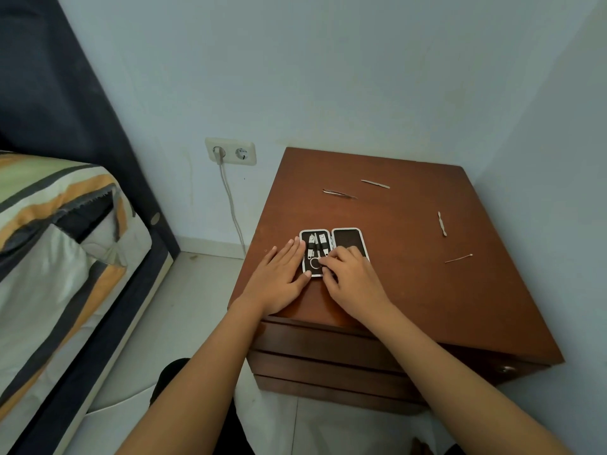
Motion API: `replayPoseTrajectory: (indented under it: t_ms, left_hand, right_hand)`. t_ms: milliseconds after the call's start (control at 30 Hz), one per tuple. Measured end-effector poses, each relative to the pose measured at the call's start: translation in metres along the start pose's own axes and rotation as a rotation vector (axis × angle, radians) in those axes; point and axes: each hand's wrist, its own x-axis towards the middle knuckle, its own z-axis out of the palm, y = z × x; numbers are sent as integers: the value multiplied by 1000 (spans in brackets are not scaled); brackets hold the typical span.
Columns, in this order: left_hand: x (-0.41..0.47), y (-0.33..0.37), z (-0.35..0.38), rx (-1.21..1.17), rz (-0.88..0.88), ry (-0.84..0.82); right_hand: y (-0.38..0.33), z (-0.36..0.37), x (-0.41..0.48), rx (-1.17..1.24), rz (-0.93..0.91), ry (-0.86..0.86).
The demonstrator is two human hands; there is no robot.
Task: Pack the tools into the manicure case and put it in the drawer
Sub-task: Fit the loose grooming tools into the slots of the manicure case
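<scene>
Both hands meet at the open case near the front of the surface. Left hand lies flat and released against its left edge. Right hand has fingertips on the tool half; whether it pinches anything, I cannot tell. Tweezers, a file, a pusher and a pick lie scattered well apart behind and to the right.

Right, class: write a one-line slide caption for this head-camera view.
Both hands, left hand and right hand, at the open manicure case on the nightstand; four tools lie loose.
</scene>
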Motion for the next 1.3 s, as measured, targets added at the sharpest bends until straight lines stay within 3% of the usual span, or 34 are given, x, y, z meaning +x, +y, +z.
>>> replayPoseTrajectory:
  t_ms: [100, 267, 567, 733, 867, 1100, 1300]
  left_hand:
    - [0, -1, 2, 13, 8, 17]
    - [0, -1, 7, -7, 5, 91]
    - [1, -1, 7, -26, 0, 153]
    - [2, -1, 8, -34, -3, 185]
    - [2, -1, 8, -37, -3, 178]
    - [2, 0, 7, -44, -15, 162]
    - [1, 1, 7, -30, -21, 154]
  right_hand:
    - [7, -4, 10, 57, 13, -8]
    - [38, -7, 59, 275, 248, 57]
    - [79, 18, 141, 90, 369, -258]
    - [80, 23, 140, 80, 309, -64]
    - [80, 17, 131, 70, 312, -63]
    - [79, -5, 106, 504, 505, 100]
    - [73, -15, 78, 727, 528, 19]
